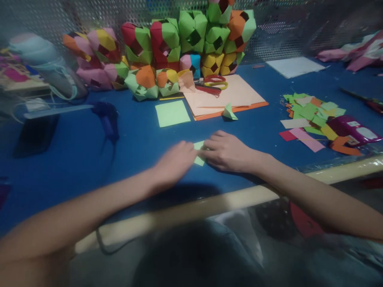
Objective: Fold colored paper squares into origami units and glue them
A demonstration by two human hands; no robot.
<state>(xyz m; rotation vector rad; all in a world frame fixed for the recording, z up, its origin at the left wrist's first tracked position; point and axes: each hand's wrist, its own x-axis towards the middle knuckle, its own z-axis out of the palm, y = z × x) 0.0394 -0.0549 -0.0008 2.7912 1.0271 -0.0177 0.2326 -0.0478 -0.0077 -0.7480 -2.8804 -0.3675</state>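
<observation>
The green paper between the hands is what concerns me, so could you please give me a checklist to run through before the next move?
1. Left hand at the left side of the green paper: ok, though blurred.
2. Right hand at its right side: ok.
3. Paper edges lined up: cannot tell; the fingers cover much of it.
4. Pale green square flat and apart from the hands: ok.
5. Scissors away from the hands: ok, lying on the peach sheets.
6. Small folded green piece apart from the hands: ok, at the near edge of the sheets.
</observation>
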